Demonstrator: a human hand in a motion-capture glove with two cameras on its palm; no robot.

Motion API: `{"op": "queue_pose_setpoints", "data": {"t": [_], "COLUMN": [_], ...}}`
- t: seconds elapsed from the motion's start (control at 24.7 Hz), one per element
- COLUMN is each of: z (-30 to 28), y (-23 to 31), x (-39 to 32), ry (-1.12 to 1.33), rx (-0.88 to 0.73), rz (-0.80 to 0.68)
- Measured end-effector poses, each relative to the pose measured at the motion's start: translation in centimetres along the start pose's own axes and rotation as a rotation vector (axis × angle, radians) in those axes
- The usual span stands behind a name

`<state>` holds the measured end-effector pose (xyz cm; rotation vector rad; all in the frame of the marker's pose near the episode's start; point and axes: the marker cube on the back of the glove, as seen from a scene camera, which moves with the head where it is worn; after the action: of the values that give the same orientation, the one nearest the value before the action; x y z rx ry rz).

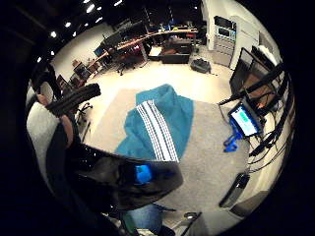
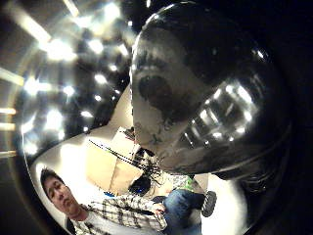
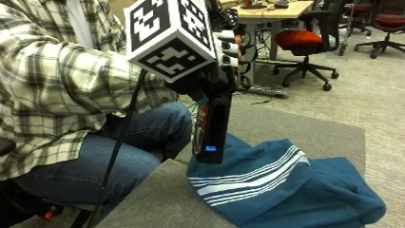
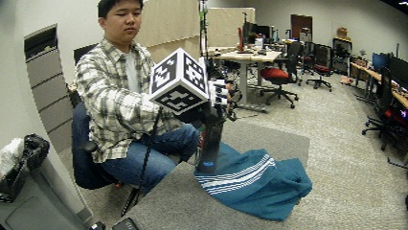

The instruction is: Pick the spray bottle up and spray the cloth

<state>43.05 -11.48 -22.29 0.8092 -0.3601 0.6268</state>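
Outside view: the right hand (image 3: 212, 71) grips a black bottle (image 3: 212, 126) upright, its base just above the teal cloth (image 3: 284, 187) on the grey table (image 3: 158, 202). Little-finger palm view: the cloth (image 1: 160, 123) lies spread below. Thumb palm view: the bottle (image 2: 205, 93) fills the frame.
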Motion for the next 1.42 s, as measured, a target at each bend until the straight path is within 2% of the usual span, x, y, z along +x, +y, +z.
{"op": "queue_pose_setpoints", "data": {"t": [0.49, 0.85, 1.42], "z": [3.6, 10.0, 20.8], "y": [-2.7, -6.9, -8.7], "x": [-2.3, -3.9, -3.8], "ry": [-0.415, -0.502, -0.574], "rx": [0.121, 0.128, 0.006], "rz": [0.042, -0.008, -0.030]}}
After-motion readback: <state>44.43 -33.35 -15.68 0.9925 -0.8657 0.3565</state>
